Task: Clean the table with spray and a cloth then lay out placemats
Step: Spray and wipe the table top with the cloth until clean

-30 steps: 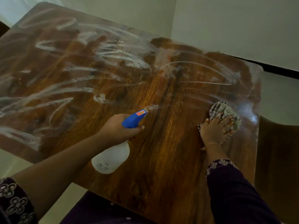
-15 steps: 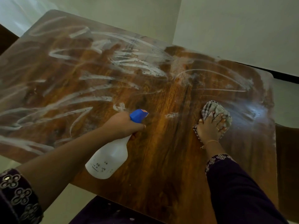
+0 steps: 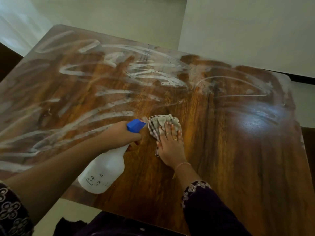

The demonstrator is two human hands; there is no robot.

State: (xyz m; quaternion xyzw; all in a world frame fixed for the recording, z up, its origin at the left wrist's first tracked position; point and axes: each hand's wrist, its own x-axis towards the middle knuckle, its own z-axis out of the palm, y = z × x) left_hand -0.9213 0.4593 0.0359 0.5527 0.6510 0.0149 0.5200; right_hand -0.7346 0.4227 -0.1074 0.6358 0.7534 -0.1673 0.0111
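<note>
A brown wooden table [image 3: 238, 159] fills the view, streaked with white foam over its left and far parts. My left hand [image 3: 122, 133] grips the neck of a white spray bottle [image 3: 104, 172] with a blue nozzle, held just above the table near its middle. Just right of the nozzle lies a crumpled checked cloth [image 3: 162, 123]. My right hand [image 3: 168, 143] presses flat on the cloth, fingers spread over it. No placemats are in view.
The table's near edge runs along the bottom left, with pale floor [image 3: 64, 213] below it. A white wall [image 3: 247, 31] stands behind the far right edge. A dark chair [image 3: 309, 142] shows at the right edge.
My right hand has slid the cloth leftwards from the right side to the middle, next to the bottle's nozzle. The left hand and bottle stayed roughly in place.
</note>
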